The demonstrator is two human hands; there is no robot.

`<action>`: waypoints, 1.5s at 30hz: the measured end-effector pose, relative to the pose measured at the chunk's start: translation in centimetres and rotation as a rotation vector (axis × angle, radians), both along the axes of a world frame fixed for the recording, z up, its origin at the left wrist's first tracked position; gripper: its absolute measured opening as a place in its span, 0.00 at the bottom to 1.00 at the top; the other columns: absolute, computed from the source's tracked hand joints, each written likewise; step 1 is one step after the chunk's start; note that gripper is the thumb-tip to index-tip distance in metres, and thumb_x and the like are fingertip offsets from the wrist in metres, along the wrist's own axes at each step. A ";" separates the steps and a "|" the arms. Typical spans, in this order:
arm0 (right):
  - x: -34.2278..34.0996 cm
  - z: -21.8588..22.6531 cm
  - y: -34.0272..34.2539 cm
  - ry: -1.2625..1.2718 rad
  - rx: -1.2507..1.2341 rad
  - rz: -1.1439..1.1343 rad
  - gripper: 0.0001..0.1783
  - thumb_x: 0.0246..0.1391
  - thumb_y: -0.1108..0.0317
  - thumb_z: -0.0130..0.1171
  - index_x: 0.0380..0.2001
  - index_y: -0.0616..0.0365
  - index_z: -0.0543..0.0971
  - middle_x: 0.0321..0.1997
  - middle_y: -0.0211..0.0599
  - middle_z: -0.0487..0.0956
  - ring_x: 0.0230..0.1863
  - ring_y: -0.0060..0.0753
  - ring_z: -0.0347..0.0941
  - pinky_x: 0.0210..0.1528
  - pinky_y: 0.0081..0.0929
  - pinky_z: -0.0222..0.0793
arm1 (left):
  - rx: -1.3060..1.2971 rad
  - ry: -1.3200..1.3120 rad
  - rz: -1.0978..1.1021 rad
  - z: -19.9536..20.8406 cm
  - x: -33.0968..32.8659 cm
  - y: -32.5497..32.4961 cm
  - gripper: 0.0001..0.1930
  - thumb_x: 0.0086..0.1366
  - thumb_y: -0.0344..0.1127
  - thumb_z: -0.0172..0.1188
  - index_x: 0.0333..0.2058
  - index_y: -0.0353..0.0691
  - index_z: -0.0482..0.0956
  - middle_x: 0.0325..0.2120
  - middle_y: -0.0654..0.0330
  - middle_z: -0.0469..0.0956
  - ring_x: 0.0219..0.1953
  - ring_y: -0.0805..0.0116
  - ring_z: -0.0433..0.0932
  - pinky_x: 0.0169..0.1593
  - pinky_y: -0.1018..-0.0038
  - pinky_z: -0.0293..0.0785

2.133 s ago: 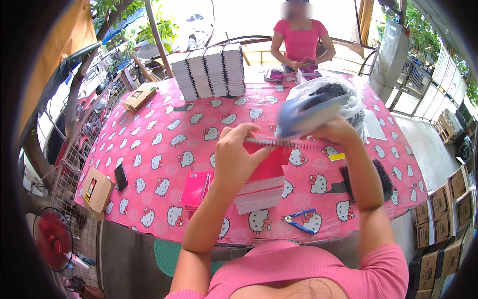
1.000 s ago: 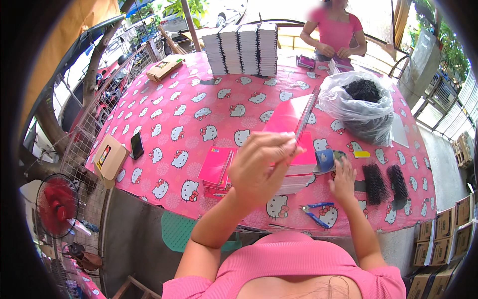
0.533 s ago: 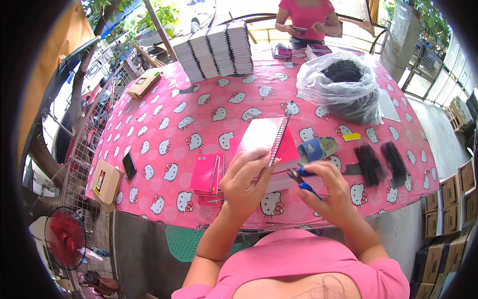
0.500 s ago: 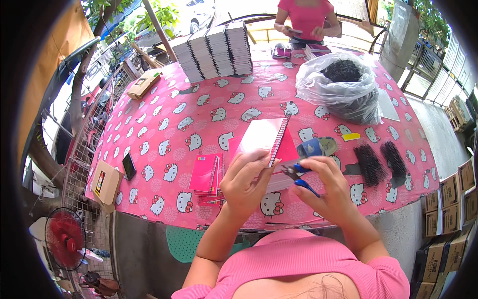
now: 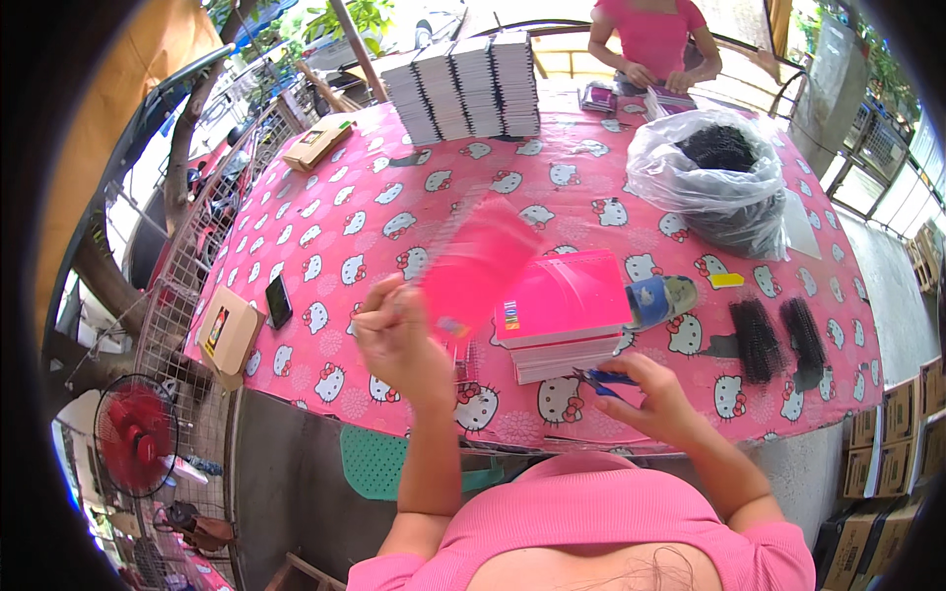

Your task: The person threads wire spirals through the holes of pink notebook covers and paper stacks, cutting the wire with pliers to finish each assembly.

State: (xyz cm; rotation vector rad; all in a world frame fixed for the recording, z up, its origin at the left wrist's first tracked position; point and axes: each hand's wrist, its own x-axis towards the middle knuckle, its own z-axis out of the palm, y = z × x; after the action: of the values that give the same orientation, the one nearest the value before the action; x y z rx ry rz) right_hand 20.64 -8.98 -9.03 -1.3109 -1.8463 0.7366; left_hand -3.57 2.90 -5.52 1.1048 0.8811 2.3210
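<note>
Raised over the left middle of the table, my left hand (image 5: 402,340) grips a pink notebook (image 5: 480,258), both smeared by motion. Partly hidden beneath it lies a small pile of spiral notebooks (image 5: 465,366). My right hand (image 5: 658,396) is closed around blue-handled cutting pliers (image 5: 613,380), their jaws pointing left at the near edge of the stack. That thick stack of pink-covered paper blocks (image 5: 570,295) stands in front of me. A blue and tan rounded object (image 5: 658,299) touches or nearly touches its right side.
Black spiral coils (image 5: 754,340) and a yellow strip (image 5: 726,280) lie right. Farther back are a plastic bag of black coils (image 5: 711,187) and tall notebook stacks (image 5: 463,89). A phone (image 5: 279,300) and cardboard box (image 5: 230,330) sit left. Another person (image 5: 655,44) works opposite.
My left hand has swung the notebook left, off the stack, turning its pink cover up. My right hand has lowered slightly with the pliers. The view has shifted a little.
</note>
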 end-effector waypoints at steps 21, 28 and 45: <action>25.8 -10.8 2.3 -0.907 -0.402 -0.979 0.21 0.54 0.55 0.60 0.41 0.63 0.73 0.46 0.49 0.76 0.46 0.53 0.75 0.44 0.45 0.74 | -0.296 1.448 -0.735 4.4 4.9 7.4 0.15 0.61 0.39 0.61 0.42 0.34 0.80 0.36 0.56 0.80 0.39 0.70 0.78 0.45 0.74 0.72; 24.5 -7.2 3.2 -0.909 -0.262 -1.075 0.23 0.59 0.57 0.53 0.48 0.65 0.66 0.47 0.56 0.74 0.41 0.59 0.76 0.43 0.48 0.73 | -0.538 1.409 -0.965 4.8 6.1 10.6 0.13 0.55 0.41 0.67 0.31 0.37 0.84 0.23 0.55 0.80 0.27 0.68 0.77 0.35 0.68 0.72; 21.4 -5.4 8.0 -0.646 0.030 -0.892 0.11 0.44 0.77 0.60 0.34 0.57 0.82 0.34 0.50 0.75 0.39 0.56 0.74 0.43 0.41 0.71 | -0.143 1.302 -0.412 8.9 5.7 1.2 0.09 0.56 0.36 0.67 0.32 0.38 0.84 0.30 0.56 0.83 0.30 0.64 0.81 0.37 0.71 0.75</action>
State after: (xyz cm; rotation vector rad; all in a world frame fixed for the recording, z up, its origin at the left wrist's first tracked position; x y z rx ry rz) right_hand 42.03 -0.96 -14.46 -2.2731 -1.4203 -0.2194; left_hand 2.13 4.12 3.35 2.4482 1.0047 0.9895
